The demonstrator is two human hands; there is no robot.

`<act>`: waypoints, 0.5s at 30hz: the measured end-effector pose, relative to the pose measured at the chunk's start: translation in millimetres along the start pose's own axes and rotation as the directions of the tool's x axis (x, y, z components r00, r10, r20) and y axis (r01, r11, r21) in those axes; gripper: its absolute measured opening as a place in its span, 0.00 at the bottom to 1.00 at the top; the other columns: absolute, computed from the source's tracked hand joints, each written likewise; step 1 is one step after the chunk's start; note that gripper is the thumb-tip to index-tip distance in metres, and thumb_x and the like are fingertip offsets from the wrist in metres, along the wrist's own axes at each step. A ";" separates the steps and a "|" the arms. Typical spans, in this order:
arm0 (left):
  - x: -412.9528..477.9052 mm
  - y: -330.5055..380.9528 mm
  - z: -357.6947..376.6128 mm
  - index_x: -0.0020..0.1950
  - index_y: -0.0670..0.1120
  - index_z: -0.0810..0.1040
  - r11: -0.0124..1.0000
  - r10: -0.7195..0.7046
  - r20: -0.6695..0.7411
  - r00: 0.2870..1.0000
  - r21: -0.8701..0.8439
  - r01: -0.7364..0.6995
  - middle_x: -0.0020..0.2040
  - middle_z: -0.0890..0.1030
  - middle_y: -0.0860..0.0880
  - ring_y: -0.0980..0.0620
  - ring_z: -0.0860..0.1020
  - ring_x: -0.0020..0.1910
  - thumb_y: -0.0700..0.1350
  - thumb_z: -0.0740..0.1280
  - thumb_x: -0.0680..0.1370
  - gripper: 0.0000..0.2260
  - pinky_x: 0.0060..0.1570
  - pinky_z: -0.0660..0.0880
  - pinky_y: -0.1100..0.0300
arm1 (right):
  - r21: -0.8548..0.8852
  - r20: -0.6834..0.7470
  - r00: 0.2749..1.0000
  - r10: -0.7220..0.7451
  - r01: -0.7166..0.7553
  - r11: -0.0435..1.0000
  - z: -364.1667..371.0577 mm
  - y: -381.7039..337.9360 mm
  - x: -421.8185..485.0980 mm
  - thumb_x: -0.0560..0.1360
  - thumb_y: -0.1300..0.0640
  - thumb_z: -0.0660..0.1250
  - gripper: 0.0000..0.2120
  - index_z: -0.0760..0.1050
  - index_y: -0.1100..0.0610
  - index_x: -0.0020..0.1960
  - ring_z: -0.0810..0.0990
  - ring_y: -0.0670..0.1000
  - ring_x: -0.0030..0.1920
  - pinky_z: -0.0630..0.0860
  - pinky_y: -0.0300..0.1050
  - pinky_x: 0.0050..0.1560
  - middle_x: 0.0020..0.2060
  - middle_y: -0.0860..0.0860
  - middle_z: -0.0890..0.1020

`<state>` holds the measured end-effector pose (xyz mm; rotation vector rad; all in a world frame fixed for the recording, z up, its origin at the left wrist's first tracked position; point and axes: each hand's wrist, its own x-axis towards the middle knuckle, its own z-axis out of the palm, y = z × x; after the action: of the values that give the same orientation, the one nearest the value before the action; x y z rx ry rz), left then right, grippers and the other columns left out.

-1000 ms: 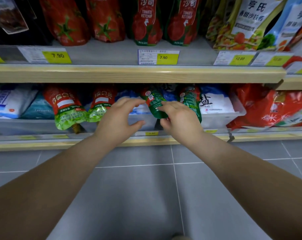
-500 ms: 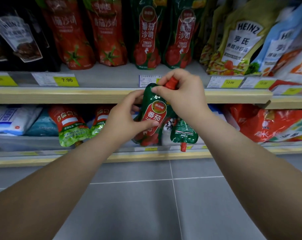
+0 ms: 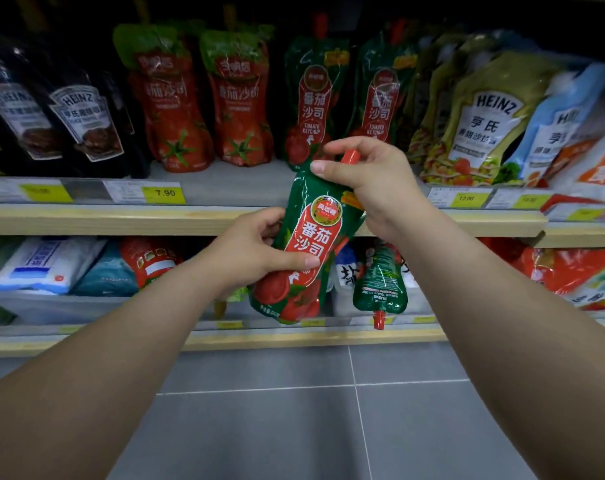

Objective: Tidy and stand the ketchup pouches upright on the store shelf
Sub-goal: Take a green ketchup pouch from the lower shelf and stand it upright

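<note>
I hold a green ketchup pouch (image 3: 304, 251) with a red label and red cap upright in front of the shelves. My left hand (image 3: 249, 251) grips its lower middle, and my right hand (image 3: 373, 181) pinches its top by the cap. On the upper shelf (image 3: 224, 188) two matching green pouches (image 3: 311, 98) stand upright, with two red pouches (image 3: 172, 109) to their left. On the lower shelf another green pouch (image 3: 380, 282) hangs upside down with its cap over the edge, and a red pouch (image 3: 148, 261) lies tilted to the left.
Dark Heinz sauce pouches (image 3: 79, 123) stand at the upper left; yellow and blue Heinz pouches (image 3: 484, 123) lean at the upper right. Salt bags (image 3: 41, 265) and red bags (image 3: 564, 271) fill the lower shelf. Yellow price tags (image 3: 164, 192) line the shelf edge. Grey tiled floor (image 3: 294, 410) lies below.
Both hands took the green pouch off the lower shelf, turned it cap-up and raised it in front of the upper shelf. The camera tilted upward.
</note>
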<state>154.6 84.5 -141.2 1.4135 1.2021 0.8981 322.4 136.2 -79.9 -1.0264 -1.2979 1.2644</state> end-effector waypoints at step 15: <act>17.4 48.8 2.0 0.54 0.56 0.76 0.902 0.424 -0.386 0.820 0.103 -0.418 0.47 0.83 0.59 0.62 0.81 0.48 0.42 0.80 0.65 0.22 0.47 0.78 0.66 | -0.426 0.056 0.963 -0.263 0.261 0.866 12.3 39.5 -34.3 0.62 0.55 0.78 0.56 0.42 0.29 0.71 0.80 0.44 0.53 0.80 0.54 0.52 0.57 0.35 0.77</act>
<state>170.3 102.3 -95.2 1.5879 1.2057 1.5545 311.7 104.2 -121.7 -1.1054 -1.6980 0.7810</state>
